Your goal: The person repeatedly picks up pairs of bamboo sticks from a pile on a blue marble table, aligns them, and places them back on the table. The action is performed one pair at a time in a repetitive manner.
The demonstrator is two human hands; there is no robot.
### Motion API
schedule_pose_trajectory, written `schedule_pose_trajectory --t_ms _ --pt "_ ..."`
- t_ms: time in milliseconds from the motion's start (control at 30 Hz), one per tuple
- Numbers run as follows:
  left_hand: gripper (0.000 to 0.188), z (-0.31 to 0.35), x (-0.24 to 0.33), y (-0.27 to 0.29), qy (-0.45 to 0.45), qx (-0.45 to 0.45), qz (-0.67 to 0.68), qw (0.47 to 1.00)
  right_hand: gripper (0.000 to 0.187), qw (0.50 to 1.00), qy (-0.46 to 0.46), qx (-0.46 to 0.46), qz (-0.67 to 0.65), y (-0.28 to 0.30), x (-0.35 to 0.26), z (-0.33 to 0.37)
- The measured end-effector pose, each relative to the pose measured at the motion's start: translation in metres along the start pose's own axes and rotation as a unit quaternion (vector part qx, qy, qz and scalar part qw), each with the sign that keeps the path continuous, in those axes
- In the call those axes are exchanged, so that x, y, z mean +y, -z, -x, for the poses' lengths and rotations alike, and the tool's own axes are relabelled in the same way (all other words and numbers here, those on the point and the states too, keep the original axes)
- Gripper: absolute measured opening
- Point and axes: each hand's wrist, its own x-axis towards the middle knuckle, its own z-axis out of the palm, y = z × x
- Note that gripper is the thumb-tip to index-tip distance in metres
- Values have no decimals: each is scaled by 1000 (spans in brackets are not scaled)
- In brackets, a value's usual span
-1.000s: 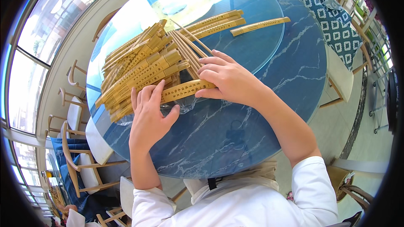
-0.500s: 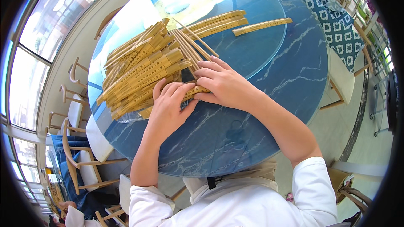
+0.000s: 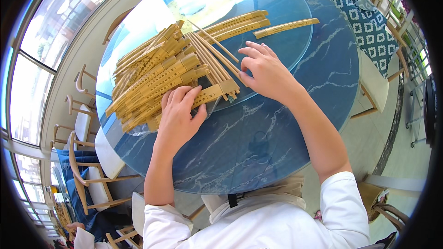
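My left hand (image 3: 179, 117) is closed around the near end of a tan paper chopstick sleeve (image 3: 213, 92), thumb on its near side and fingers on its far side. That sleeve lies across the lower ends of a bunch of loose wooden chopsticks (image 3: 207, 60). My right hand (image 3: 270, 76) hovers just right of the chopsticks with its fingers bent and apart; its thumb is close to a stick's end, and I see nothing held. A big heap of printed tan chopstick sleeves (image 3: 157, 74) lies left of the bunch, partly behind my left hand.
The round blue marbled table (image 3: 230, 157) carries a glass turntable (image 3: 286, 41). Several sleeves (image 3: 240, 25) lie behind the chopsticks, and a single sleeve (image 3: 286, 28) lies to the right. Clear plastic shows under the heap. Wooden chairs (image 3: 99, 182) and a patterned cloth (image 3: 369, 32) surround the table.
My right hand has left the sleeve and moved up and right, beside the chopsticks. My left hand has shifted slightly nearer me, and more of the sleeve now shows.
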Motion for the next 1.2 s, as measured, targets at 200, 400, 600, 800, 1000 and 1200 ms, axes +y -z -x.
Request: schedule_pose_trajectory --t_ms 200,400,600,800,1000,1200 --pt "46 -2 3 -10 -23 24 -6 999 23 999 -29 -12 31 -2 -1 4" --pt "40 -4 -2 -24 -72 41 -3 997 16 971 -201 15 -131 48 -8 -16" --pt "28 -9 -3 -19 -82 92 25 992 21 846 -196 237 -436 51 21 -18" --pt "28 -7 -12 -4 84 94 191 973 20 730 -104 410 -537 52 47 -21" --pt "34 -9 -12 1 209 46 344 914 28 654 -173 464 -572 56 49 -21" --pt "31 -8 -9 3 221 41 338 914 27 660 -160 429 -596 52 49 -21"
